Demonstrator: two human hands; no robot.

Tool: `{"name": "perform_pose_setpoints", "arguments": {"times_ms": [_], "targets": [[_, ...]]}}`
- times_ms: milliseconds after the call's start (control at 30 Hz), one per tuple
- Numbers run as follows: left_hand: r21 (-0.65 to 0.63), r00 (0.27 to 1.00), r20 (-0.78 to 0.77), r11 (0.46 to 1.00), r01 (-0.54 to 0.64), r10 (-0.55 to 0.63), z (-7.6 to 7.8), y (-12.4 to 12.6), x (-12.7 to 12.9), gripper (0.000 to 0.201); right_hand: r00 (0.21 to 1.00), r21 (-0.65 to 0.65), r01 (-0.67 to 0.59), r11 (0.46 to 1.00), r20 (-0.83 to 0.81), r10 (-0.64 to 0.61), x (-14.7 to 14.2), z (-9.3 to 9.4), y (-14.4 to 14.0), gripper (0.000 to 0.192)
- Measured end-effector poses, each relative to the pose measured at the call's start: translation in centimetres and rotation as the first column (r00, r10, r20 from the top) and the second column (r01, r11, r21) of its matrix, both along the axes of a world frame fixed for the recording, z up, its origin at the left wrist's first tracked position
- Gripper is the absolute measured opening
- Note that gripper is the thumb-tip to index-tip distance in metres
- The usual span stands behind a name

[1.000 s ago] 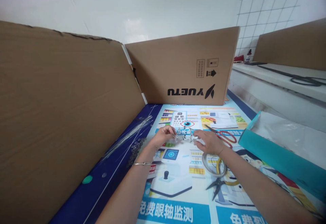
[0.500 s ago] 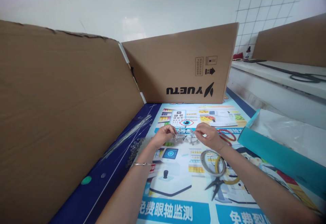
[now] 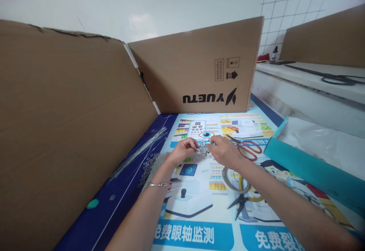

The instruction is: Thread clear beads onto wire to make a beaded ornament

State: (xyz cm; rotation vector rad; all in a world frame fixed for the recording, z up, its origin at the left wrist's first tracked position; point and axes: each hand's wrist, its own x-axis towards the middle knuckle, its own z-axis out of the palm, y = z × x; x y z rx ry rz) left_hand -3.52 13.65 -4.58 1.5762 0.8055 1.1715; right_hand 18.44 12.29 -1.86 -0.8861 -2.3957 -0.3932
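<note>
Between my hands is a small piece of clear beads strung on thin wire [image 3: 203,150], just above the printed sheet. My left hand [image 3: 186,150] pinches its left side with thumb and fingers. From the right, my right hand [image 3: 224,150] comes in with its fingers closed at the beadwork, partly covering it; the exact bit of wire or bead it grips is too small to make out. Close by my right hand lie red-handled scissors [image 3: 248,150]. Below my right forearm are a roll of tape [image 3: 228,180] and yellow-handled pliers [image 3: 242,203] with their jaws apart.
Loose clear beads [image 3: 148,167] and a bundle of thin wires [image 3: 139,152] lie at left beside a cardboard wall [image 3: 71,121]. Another cardboard panel [image 3: 199,72] stands behind. At right sits a teal box [image 3: 313,171] with clear plastic inside. A green lump [image 3: 92,204] lies at front left.
My right hand has moved left, closer to my left hand and the beadwork, uncovering more of the scissors. The left hand stays pinched on the piece. The view has shifted slightly.
</note>
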Motion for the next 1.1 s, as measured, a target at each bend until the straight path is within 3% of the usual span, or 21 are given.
{"name": "perform_pose_setpoints", "arguments": {"times_ms": [233,467,733,1100], "targets": [[0.034,1.0,-0.01,0.999,-0.001,0.001,0.0,-0.1,0.3,0.011,1.0,0.034,-0.002,0.999,0.021,0.002,-0.2,-0.5,0.0,0.016],[0.067,0.999,-0.051,0.998,0.012,-0.009,0.2,-0.1,0.3,0.012,0.997,0.045,-0.038,0.998,-0.061,0.041,-0.3,-1.3,0.2,0.016],[0.119,0.996,-0.087,0.993,0.0,0.011,0.4,-0.1,0.7,0.013,0.973,0.039,-0.114,0.993,-0.199,0.119,-0.3,-0.9,-0.1,0.018],[0.188,0.987,-0.153,0.982,-0.021,0.05,0.3,0.0,0.6,0.012,0.953,0.03,-0.152,0.988,-0.26,0.154,-0.2,-1.6,-0.2,0.016]]}}
